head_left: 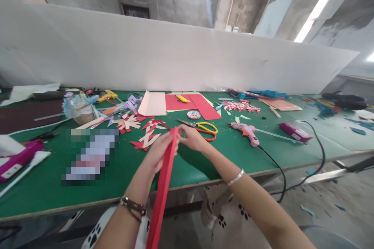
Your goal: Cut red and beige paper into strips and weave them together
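Over the near edge of the long green table [239, 160], around the middle of that edge, the head view shows a long, narrow strip of bright red paper [165, 175] between the person's two hands. The left hand [159, 151] is clamped around it just below its upper end, and the right hand [191, 139] is at that end, thumb and fingers drawn together; whether they pinch the paper I cannot tell. From the hands the strip slopes down past the table's near edge and out of view at the bottom. It is plain, straight-sided and flat-faced, with a lengthwise line dividing a lighter from a darker red. Farther toward the table's far edge, metal scissors with yellow and red handles [197, 125] lie just beyond the right hand, and interlaced red and pale pink paper strips [149, 138] lie near the left hand.
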A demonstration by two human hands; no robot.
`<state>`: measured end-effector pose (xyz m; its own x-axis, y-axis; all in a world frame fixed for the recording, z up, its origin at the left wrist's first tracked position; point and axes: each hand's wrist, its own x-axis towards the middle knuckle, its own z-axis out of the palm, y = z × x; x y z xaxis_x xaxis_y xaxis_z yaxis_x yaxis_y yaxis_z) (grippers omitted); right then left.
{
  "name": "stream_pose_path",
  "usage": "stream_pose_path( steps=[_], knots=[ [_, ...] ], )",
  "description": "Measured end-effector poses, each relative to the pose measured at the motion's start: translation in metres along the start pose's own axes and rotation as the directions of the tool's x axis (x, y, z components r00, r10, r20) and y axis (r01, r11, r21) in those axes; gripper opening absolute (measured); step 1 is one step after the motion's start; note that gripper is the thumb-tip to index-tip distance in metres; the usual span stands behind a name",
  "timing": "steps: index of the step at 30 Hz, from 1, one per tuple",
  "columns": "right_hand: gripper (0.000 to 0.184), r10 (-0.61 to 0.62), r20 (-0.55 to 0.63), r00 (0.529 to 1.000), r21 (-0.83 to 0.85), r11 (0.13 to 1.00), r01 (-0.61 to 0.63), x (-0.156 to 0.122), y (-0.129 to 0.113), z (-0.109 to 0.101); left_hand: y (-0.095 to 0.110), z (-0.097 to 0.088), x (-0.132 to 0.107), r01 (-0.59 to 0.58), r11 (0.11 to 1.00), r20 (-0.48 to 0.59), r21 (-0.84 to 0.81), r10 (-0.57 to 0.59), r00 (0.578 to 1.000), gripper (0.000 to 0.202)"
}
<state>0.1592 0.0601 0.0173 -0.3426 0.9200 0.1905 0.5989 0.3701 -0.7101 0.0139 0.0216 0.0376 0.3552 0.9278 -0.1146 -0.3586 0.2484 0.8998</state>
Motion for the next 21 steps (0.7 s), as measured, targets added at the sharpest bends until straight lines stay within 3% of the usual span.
stream_pose_path(
  steps=[2, 5, 9, 16, 21],
  knots=[
    [0.032, 0.008, -0.042, 0.999, -0.205, 0.979, -0.017, 0.026, 0.004, 0.008, -0.004, 0.004, -0.004, 0.081, 0.992, 0.145, 0.099, -0.095, 0.985, 0.029],
    [0.028, 0.031, -0.060, 0.998, -0.229, 0.973, -0.044, 0.059, 0.002, 0.024, -0.005, 0.006, -0.008, 0.090, 0.968, 0.283, 0.232, -0.156, 0.946, 0.027],
    [0.005, 0.024, -0.039, 0.999, -0.142, 0.989, -0.030, 0.090, -0.007, 0.037, 0.000, 0.003, -0.010, 0.056, 0.961, 0.295, 0.272, -0.139, 0.945, 0.026],
    [0.006, -0.066, 0.016, 0.998, 0.127, 0.990, 0.063, 0.144, -0.037, 0.031, 0.005, -0.005, -0.014, 0.057, 0.966, 0.373, 0.253, -0.152, 0.915, 0.015],
    [0.011, -0.138, 0.100, 0.985, 0.328, 0.940, 0.098, 0.159, -0.060, 0.046, 0.007, -0.007, -0.010, 0.031, 0.970, 0.437, 0.240, -0.137, 0.889, 0.017]
  ],
)
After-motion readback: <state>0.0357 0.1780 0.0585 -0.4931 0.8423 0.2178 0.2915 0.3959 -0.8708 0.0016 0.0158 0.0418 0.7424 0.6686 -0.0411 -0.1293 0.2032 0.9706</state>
